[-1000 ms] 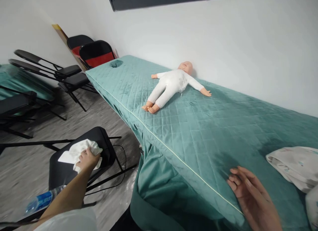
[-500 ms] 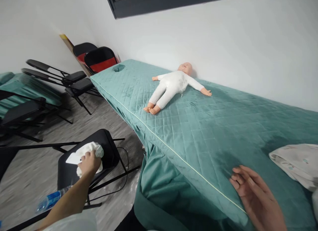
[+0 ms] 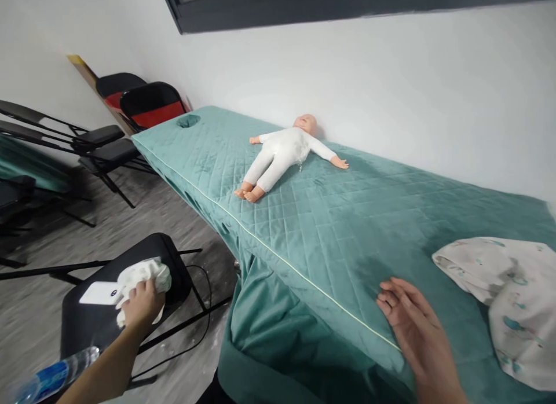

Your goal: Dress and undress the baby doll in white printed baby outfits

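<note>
Down at the left, my left hand (image 3: 139, 304) is closed on a crumpled white cloth (image 3: 150, 272) lying on a black folding chair (image 3: 80, 326). A white smartphone (image 3: 99, 293) lies flat beside the cloth. Over the near edge of the green quilted bed (image 3: 330, 242) hovers my right hand (image 3: 412, 329), its fingers loosely bent and nothing in it. A baby doll (image 3: 280, 152) in white clothing is on its back farther along the bed, arms spread. To the right of my right hand lies a printed cloth (image 3: 519, 311), pale with small green figures.
A water bottle with a blue label (image 3: 56, 376) is at the lower left, by my left forearm. More folding chairs (image 3: 152, 106) stand at the bed's far end and along the left. A black cable (image 3: 207, 311) curves over the floor.
My view has turned to the right, so the bed and doll sit farther left. More of the printed cloth and the smartphone shows. My left hand stays on the white cloth.
</note>
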